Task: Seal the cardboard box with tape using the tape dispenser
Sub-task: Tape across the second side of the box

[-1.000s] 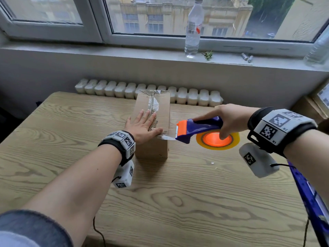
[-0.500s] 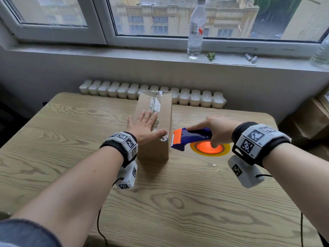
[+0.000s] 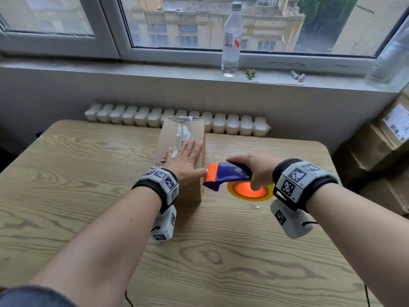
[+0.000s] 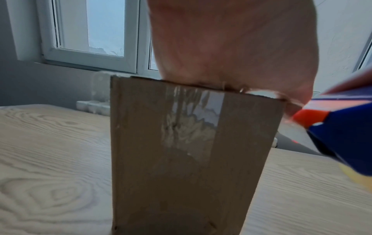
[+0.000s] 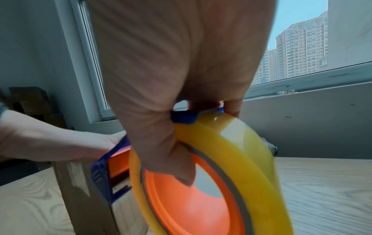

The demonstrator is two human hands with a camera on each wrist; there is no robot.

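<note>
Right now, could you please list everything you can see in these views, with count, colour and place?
cardboard box: one, brown, upright mid-table, clear tape on top.
tape dispenser: one, blue and orange, nose at the box's right top edge.
tape roll: one, yellow with orange core, on the dispenser.
table: one, light wood grain.
water bottle: one, clear, on the windowsill.
batteries: two, silvery, on the sill at right.
cardboard cartons: several, brown, stacked beside the table at right.
radiator: one, white, behind the table.
left hand: flat on the box top.
right hand: grips the dispenser.
</note>
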